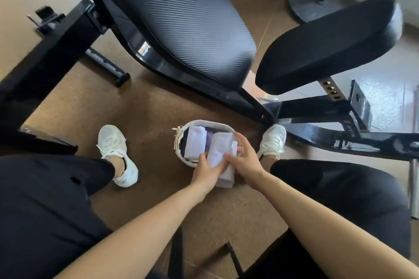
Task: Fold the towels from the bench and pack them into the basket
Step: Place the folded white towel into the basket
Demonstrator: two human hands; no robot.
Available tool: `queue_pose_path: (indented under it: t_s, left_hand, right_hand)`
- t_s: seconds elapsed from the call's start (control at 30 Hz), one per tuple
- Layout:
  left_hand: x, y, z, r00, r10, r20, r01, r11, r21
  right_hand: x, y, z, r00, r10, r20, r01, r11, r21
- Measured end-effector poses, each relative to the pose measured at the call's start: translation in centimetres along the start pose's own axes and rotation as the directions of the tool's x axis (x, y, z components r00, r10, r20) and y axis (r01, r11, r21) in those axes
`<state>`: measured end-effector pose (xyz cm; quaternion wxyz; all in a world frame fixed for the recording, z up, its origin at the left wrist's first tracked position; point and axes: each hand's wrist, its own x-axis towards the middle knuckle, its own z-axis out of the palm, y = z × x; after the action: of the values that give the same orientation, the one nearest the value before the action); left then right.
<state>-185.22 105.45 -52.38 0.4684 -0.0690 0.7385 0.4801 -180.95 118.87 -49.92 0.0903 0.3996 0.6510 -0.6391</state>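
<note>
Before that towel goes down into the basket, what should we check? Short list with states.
1. Grip on the held towel: left hand and right hand both grip it. Ok.
2. Fold: it reads as a compact folded bundle. Ok.
3. Alignment: far end lies over the basket, near end hangs past the near rim. Not ok.
4. Free slot right of the packed towel and purple item: hidden by the held towel. Cannot tell.
5. Basket stands upright on the floor. Ok.
</note>
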Motion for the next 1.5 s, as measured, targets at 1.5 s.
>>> queue_pose_path:
  t_s: [1.5]
  left_hand:
    - [19.3,-8.0,-5.6,0.951,0.069,0.301,-0.300,0.435,0.849]
  right_hand:
    - [24.3,15.6,1.5,0.939,-0.179,0.294,0.298,-0.001,-0.954]
